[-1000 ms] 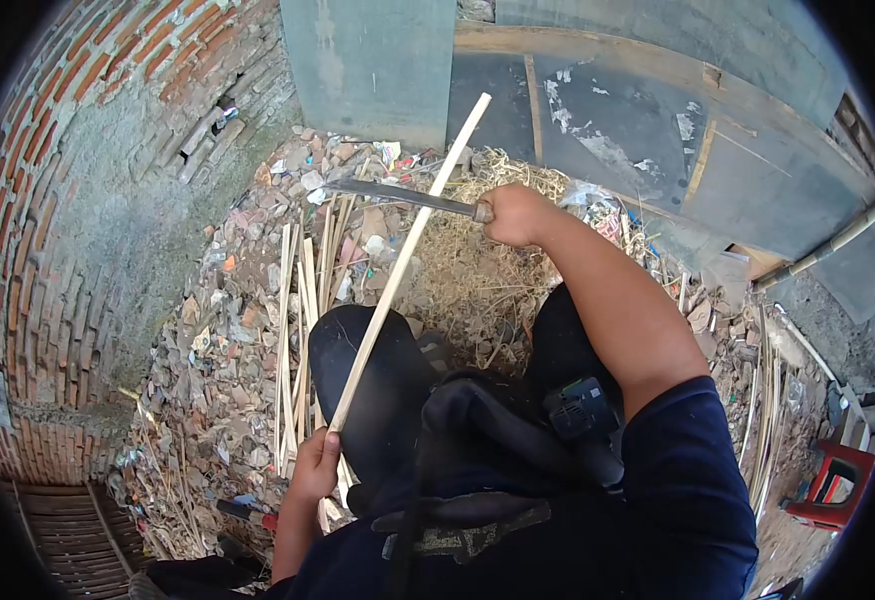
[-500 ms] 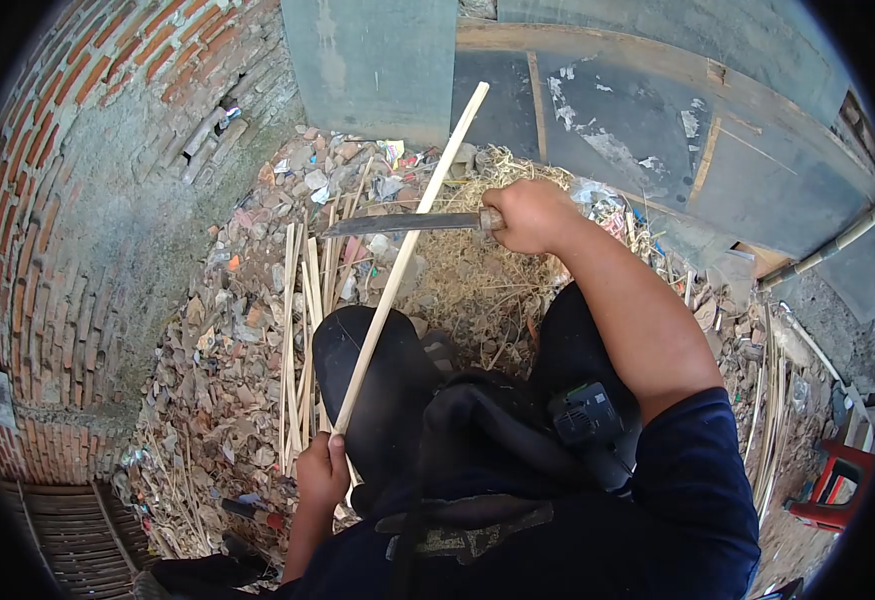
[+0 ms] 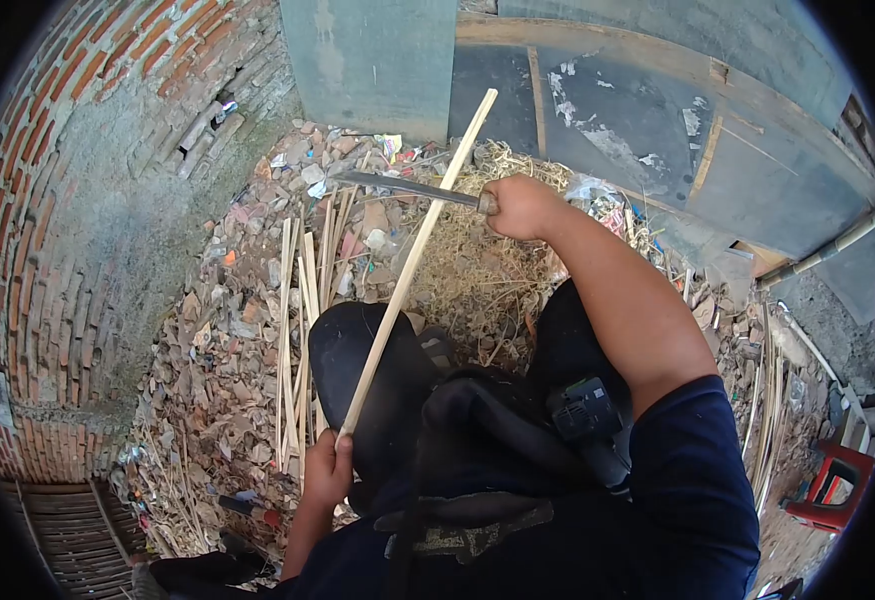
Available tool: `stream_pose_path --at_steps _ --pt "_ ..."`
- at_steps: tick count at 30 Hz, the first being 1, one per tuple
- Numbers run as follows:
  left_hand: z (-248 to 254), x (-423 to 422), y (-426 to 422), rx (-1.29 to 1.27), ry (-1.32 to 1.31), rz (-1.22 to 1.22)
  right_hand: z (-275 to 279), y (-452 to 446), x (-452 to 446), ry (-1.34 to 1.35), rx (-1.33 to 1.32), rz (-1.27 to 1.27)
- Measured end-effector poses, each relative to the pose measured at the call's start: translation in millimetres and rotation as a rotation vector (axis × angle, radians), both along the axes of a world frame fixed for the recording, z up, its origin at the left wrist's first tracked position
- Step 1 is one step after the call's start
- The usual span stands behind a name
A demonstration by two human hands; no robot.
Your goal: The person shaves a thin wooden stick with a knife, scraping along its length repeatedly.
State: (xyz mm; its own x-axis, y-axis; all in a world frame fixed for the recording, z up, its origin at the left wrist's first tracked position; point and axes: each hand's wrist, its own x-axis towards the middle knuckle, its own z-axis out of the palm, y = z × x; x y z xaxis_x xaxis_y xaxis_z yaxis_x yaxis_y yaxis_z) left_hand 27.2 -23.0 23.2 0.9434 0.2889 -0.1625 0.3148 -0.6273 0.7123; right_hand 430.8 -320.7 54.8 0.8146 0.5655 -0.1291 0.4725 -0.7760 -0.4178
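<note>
My left hand (image 3: 328,468) is closed round the lower end of a long pale bamboo strip (image 3: 403,283). The strip slants up and to the right, passing over my dark-trousered knee. Gripped by its short handle in my right hand (image 3: 525,208) is a machete (image 3: 399,184), its blade pointing left. The blade crosses the upper part of the strip and appears to touch it, close to the handle. Its tip lies beyond the strip, over the rubble.
More pale strips (image 3: 285,345) lie on the rubble left of my knee. Below me is a heap of fibrous shavings (image 3: 472,270). A brick wall (image 3: 52,330) rises at left, grey panels (image 3: 607,130) stand ahead, and a red stool (image 3: 832,488) is at right.
My right hand has shifted slightly up, and the machete's tip has swung upward. The strip's far end has moved a little right and down. My left hand has shifted slightly right.
</note>
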Motion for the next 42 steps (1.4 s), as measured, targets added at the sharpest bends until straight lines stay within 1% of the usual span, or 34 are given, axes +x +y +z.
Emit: stream_pose_path --at_steps 2,5,8,10,11,14,17,21,24,27,29,30,32,33,36,39,42 --pt "3.7 -3.1 4.7 0.007 0.033 -0.013 -8.5 -0.8 2.7 -0.014 0.022 -0.035" --pt "-0.4 -4.0 9.9 -0.047 0.056 -0.022 4.2 5.9 -19.5 -0.085 0.028 0.102" --pt "-4.4 -1.0 12.4 -0.124 0.054 -0.044 28.5 22.8 -50.1 -0.089 -0.113 0.324" --pt "0.3 1.9 12.4 -0.140 0.078 -0.069 31.5 30.7 -58.5 -0.120 -0.139 0.385" --pt "-8.3 -0.7 18.0 -0.176 0.056 -0.079 32.1 33.5 -59.7 -0.134 -0.149 0.420" --pt "-19.0 -5.0 22.3 -0.275 0.079 -0.017 10.9 27.7 -33.3 0.030 -0.020 0.262" --pt "-15.6 -2.1 16.8 -0.179 -0.021 -0.017 4.7 26.9 -26.1 -0.027 -0.065 0.221" --pt "-13.8 -3.2 18.7 -0.140 0.004 -0.038 23.2 26.5 -49.4 -0.082 -0.066 0.227" --pt "-5.3 3.8 12.6 -0.088 0.015 -0.061 23.2 31.7 -58.8 -0.160 -0.176 0.302" --pt "-4.2 -1.3 11.2 -0.063 0.015 -0.072 11.4 23.5 -27.1 0.009 -0.105 0.150" --pt "-8.9 0.4 14.4 -0.065 -0.011 -0.066 -10.3 9.8 -0.7 -0.064 -0.002 -0.037" --pt "-7.7 2.5 14.9 -0.038 -0.013 -0.074 -8.0 8.3 3.4 -0.096 0.053 -0.125" --pt "-1.3 -0.2 16.2 0.020 0.005 -0.088 -10.7 4.5 7.0 -0.066 -0.007 -0.095" --pt "2.7 1.3 12.9 -0.008 -0.005 -0.075 -6.8 3.2 4.5 -0.047 -0.038 -0.086" --pt "-5.7 -0.3 14.9 -0.055 0.008 -0.063 1.7 9.0 -9.4 -0.097 -0.059 0.054" --pt "-8.5 3.5 12.3 -0.081 -0.013 -0.069 24.8 15.8 -43.9 -0.035 -0.048 0.201" --pt "-13.1 1.8 15.6 -0.022 -0.035 -0.090 35.4 15.6 -51.5 -0.083 -0.112 0.276"
